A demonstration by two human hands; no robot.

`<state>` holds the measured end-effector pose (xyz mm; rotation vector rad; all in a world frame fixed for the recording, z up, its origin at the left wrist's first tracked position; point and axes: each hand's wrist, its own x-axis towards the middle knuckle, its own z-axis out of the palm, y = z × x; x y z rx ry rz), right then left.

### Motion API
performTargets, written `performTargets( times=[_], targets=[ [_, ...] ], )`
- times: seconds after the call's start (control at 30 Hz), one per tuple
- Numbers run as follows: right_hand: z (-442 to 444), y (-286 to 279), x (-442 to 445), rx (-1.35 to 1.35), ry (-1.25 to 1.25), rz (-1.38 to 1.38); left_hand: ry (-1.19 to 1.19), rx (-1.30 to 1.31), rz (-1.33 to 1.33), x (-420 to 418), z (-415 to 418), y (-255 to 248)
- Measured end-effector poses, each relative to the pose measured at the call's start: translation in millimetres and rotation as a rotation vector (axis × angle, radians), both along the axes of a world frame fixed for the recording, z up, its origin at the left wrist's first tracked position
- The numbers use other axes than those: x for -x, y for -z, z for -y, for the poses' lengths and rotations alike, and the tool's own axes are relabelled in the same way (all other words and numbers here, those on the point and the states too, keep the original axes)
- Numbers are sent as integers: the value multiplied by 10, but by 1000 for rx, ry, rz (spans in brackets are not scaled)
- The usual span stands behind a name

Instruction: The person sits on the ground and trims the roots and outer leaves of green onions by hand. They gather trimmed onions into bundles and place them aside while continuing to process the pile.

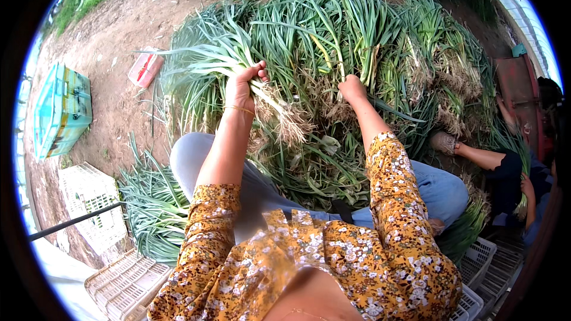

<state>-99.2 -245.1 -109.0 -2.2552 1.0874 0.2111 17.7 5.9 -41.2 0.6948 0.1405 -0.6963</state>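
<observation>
My left hand is closed round a bunch of leeks or large green onions, whose pale stems and tangled roots stick out to the lower right while the leaves spread to the upper left. To the right, my right hand grips the lower stem of a single green onion at the edge of the pile, its leaves reaching upward. A large pile of the same green onions, roots towards me, lies beyond both hands. Loose leaves and plant trimmings cover the ground between my knees.
Turquoise crates, a white crate and a pink box stand at the left. More green onions lie beside my left knee, above a slatted crate. At the right sits another person with a bunch in one hand.
</observation>
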Motion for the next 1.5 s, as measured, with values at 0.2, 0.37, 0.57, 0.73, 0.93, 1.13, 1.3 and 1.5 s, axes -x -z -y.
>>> performTargets(
  times=[0.2, 0.37, 0.57, 0.73, 0.93, 1.13, 1.3, 1.5],
  targets=[
    [-399, -404, 313, -889, 117, 712, -13, -239, 136, 129, 78, -110],
    [-1031, -608, 559, -1022, -88, 704, 192, -383, 306, 225, 105, -28],
    [-1407, -685, 748, -319, -487, 642, 340, -444, 352, 337, 43, 19],
    [-1415, -713, 1083, -238, -707, 453, 288, -419, 353, 330, -45, -6],
    [-1162, -591, 1162, -499, -339, 326, 337, -339, 372, 482, -46, -141],
    [-1475, -655, 543, -1207, 107, 729, 312, -239, 372, 607, 24, -126],
    [-1536, -660, 561, -1456, 312, 815, 342, -257, 428, 557, -50, -172],
    [-1515, -669, 697, -986, 119, 844, 310, -268, 411, 527, -32, -166]
  ],
)
